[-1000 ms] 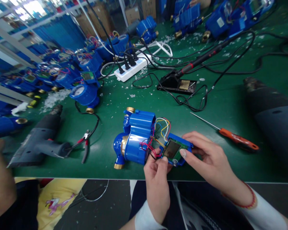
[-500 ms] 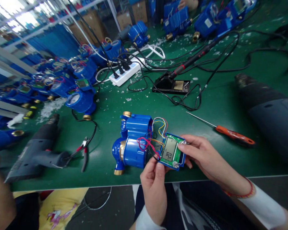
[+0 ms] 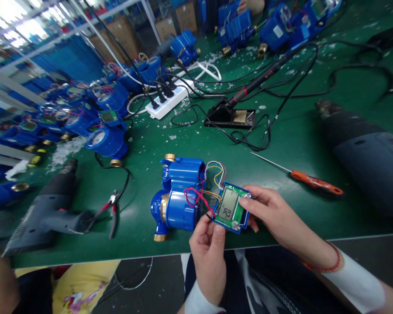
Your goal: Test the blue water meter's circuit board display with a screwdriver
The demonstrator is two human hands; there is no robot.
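my right hand point(image 3: 275, 213) pinched the green circuit board with grey lcd screen point(image 3: 231, 208), my left hand point(image 3: 207, 244) gripped its lower edge, beside the blue plastic water meter point(image 3: 180, 192), on the green bench point(image 3: 298, 144)

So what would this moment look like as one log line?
left hand: pinches wires | right hand: holds display board | blue meter: on green table
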